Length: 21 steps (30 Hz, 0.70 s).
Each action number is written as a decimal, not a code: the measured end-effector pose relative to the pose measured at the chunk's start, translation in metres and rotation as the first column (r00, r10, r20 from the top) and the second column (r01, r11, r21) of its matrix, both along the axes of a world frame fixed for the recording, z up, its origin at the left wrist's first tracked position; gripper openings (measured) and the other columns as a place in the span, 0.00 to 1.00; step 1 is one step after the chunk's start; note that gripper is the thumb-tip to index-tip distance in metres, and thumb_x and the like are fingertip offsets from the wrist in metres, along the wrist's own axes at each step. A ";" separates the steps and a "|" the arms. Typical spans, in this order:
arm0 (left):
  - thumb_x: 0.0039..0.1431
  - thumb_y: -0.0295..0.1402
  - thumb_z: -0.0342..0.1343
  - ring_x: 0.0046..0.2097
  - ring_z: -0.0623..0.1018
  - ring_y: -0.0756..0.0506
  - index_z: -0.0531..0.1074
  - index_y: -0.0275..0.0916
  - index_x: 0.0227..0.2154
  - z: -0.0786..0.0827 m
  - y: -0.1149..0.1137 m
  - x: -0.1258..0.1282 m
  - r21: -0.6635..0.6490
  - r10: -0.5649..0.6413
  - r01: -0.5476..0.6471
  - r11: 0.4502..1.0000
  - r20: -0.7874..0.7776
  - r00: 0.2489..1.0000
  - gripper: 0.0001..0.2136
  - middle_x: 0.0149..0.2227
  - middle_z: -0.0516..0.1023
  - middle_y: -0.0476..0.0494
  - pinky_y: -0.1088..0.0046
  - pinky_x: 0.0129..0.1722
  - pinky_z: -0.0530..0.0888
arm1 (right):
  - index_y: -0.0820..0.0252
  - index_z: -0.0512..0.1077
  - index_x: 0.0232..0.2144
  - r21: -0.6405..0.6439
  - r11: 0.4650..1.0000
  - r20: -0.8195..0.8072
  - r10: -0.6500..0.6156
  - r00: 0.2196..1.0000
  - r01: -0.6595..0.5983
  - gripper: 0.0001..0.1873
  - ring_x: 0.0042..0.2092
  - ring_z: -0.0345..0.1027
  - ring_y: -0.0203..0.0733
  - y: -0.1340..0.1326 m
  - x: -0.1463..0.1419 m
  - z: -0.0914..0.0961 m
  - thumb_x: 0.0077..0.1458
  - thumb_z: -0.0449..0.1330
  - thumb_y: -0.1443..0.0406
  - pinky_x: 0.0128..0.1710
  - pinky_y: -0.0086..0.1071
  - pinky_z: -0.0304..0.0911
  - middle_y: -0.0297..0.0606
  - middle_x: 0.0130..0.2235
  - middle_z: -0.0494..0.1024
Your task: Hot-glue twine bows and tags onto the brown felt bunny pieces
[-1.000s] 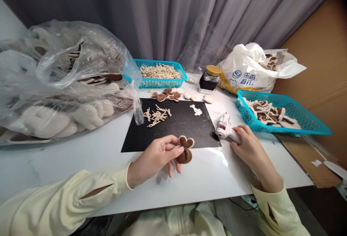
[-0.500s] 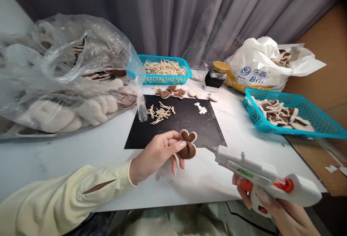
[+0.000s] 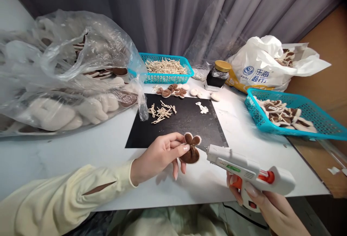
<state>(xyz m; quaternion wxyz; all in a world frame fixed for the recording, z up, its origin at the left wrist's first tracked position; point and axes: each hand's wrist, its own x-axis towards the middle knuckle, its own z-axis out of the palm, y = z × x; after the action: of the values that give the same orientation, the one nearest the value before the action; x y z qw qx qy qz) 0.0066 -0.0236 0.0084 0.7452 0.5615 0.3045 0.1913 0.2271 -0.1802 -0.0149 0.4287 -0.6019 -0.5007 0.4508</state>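
Between thumb and fingers, my left hand [image 3: 165, 153] pinches a brown felt bunny-shaped piece [image 3: 191, 155] with a pale fuzzy edge and two rounded ears. My right hand [image 3: 267, 201] grips a white hot glue gun [image 3: 244, 167] by its handle, fingers around the orange trigger. The gun's thin nozzle points left, its tip at the bunny piece just below the ears. Whether glue is coming out is too small to tell. Beyond my left hand, a black mat [image 3: 187, 127] carries a small pile of cream knotted cord loops [image 3: 162, 113] and some white labels [image 3: 202, 108].
A big clear plastic bag [image 3: 62, 73] of felt pieces fills the left. Behind the mat stand a blue basket of cords [image 3: 162, 78], several felt pieces [image 3: 172, 90] and a gold-lidded jar [image 3: 217, 76]. At right are a white bag [image 3: 260, 62] and another blue basket [image 3: 271, 130].
The glue gun has moved left, bringing its nozzle from a gap beside the bunny piece to the piece itself. My left hand has shifted slightly right and down in view.
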 end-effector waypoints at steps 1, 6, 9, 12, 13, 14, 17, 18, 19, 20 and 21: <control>0.56 0.37 0.54 0.22 0.75 0.51 0.67 0.34 0.37 0.000 0.000 0.000 0.000 0.000 0.000 1.000 -0.003 1.000 0.11 0.28 0.74 0.45 0.81 0.14 0.70 | 0.56 0.68 0.27 -0.016 1.000 -0.002 -0.001 1.000 0.001 0.12 0.30 0.68 0.41 0.000 0.000 -0.001 0.58 0.52 0.58 0.32 0.31 0.69 0.37 0.27 0.71; 0.55 0.38 0.55 0.21 0.74 0.51 0.67 0.34 0.37 0.002 0.000 0.001 0.001 0.008 -0.008 1.000 -0.015 1.000 0.12 0.26 0.74 0.47 0.80 0.14 0.70 | 0.57 0.66 0.22 -0.053 0.998 0.006 -0.038 0.999 0.039 0.15 0.31 0.67 0.40 0.000 0.000 -0.003 0.57 0.53 0.57 0.33 0.29 0.68 0.38 0.28 0.71; 0.55 0.37 0.55 0.20 0.74 0.51 0.67 0.34 0.37 0.001 0.000 0.001 -0.002 0.004 -0.004 1.000 -0.017 1.000 0.11 0.25 0.74 0.48 0.80 0.14 0.70 | 0.56 0.70 0.27 -0.040 0.999 0.029 -0.018 0.999 0.019 0.14 0.27 0.65 0.39 0.003 -0.003 0.002 0.58 0.52 0.56 0.27 0.27 0.67 0.36 0.26 0.71; 0.56 0.37 0.54 0.21 0.75 0.51 0.67 0.35 0.37 0.001 0.000 0.001 0.002 -0.002 0.002 1.000 -0.009 1.000 0.11 0.25 0.74 0.48 0.80 0.15 0.70 | 0.55 0.72 0.30 0.008 1.000 0.081 0.006 0.997 -0.006 0.16 0.24 0.62 0.38 0.009 -0.008 0.008 0.58 0.50 0.54 0.22 0.27 0.64 0.35 0.23 0.69; 0.56 0.37 0.54 0.21 0.75 0.51 0.67 0.35 0.37 0.000 0.001 0.001 0.003 -0.003 0.003 1.000 -0.006 1.000 0.11 0.26 0.74 0.48 0.80 0.15 0.70 | 0.55 0.71 0.28 0.029 1.000 0.099 -0.001 0.995 -0.002 0.16 0.23 0.61 0.37 0.011 -0.010 0.009 0.58 0.50 0.54 0.22 0.27 0.63 0.34 0.22 0.68; 0.56 0.37 0.54 0.21 0.75 0.51 0.66 0.35 0.37 0.000 0.001 0.001 0.005 -0.002 0.002 1.000 -0.006 1.000 0.11 0.26 0.74 0.48 0.81 0.15 0.70 | 0.55 0.71 0.26 0.053 0.999 0.114 -0.012 0.993 0.006 0.17 0.22 0.60 0.36 0.013 -0.012 0.011 0.59 0.50 0.53 0.21 0.27 0.62 0.34 0.21 0.67; 0.56 0.37 0.54 0.20 0.74 0.52 0.66 0.35 0.36 -0.001 0.001 0.000 0.013 0.006 -0.005 1.000 -0.017 1.000 0.10 0.26 0.74 0.48 0.81 0.15 0.70 | 0.56 0.67 0.22 0.105 0.994 0.151 -0.027 0.988 0.011 0.20 0.21 0.58 0.36 0.017 -0.015 0.013 0.59 0.49 0.53 0.21 0.27 0.60 0.33 0.20 0.66; 0.57 0.36 0.54 0.20 0.74 0.52 0.66 0.34 0.36 -0.001 0.001 0.000 0.016 0.008 -0.008 1.000 -0.020 1.000 0.10 0.26 0.74 0.48 0.81 0.15 0.70 | 0.56 0.67 0.22 0.114 0.993 0.159 -0.021 0.987 0.003 0.20 0.22 0.59 0.36 0.018 -0.015 0.014 0.59 0.49 0.53 0.22 0.27 0.60 0.33 0.21 0.66; 0.57 0.36 0.54 0.20 0.74 0.52 0.66 0.34 0.36 -0.001 0.001 0.000 0.018 0.009 -0.009 1.000 -0.021 1.000 0.10 0.26 0.74 0.48 0.81 0.15 0.70 | 0.57 0.66 0.22 0.120 0.993 0.166 -0.011 0.986 -0.009 0.20 0.22 0.59 0.36 0.018 -0.015 0.014 0.59 0.49 0.53 0.22 0.27 0.60 0.33 0.21 0.66; 0.57 0.36 0.54 0.20 0.74 0.52 0.66 0.34 0.36 -0.001 0.001 0.000 0.020 0.010 -0.009 1.000 -0.019 1.000 0.10 0.26 0.74 0.49 0.81 0.15 0.70 | 0.57 0.65 0.22 0.119 0.993 0.172 -0.003 0.985 -0.018 0.19 0.23 0.59 0.36 0.018 -0.015 0.014 0.59 0.48 0.53 0.23 0.27 0.60 0.33 0.21 0.65; 0.57 0.36 0.54 0.21 0.74 0.52 0.66 0.34 0.37 -0.001 0.001 0.000 0.019 0.008 -0.008 1.000 -0.016 1.000 0.10 0.26 0.74 0.49 0.81 0.15 0.70 | 0.57 0.65 0.22 0.114 0.993 0.178 0.002 0.984 -0.022 0.19 0.23 0.59 0.36 0.018 -0.015 0.014 0.59 0.48 0.54 0.23 0.27 0.60 0.33 0.21 0.65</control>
<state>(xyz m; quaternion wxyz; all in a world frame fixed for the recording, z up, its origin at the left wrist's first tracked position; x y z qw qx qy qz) 0.0067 -0.0226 0.0075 0.7365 0.5689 0.3110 0.1927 0.2123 -0.1618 -0.0014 0.4138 -0.6109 -0.5656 0.3684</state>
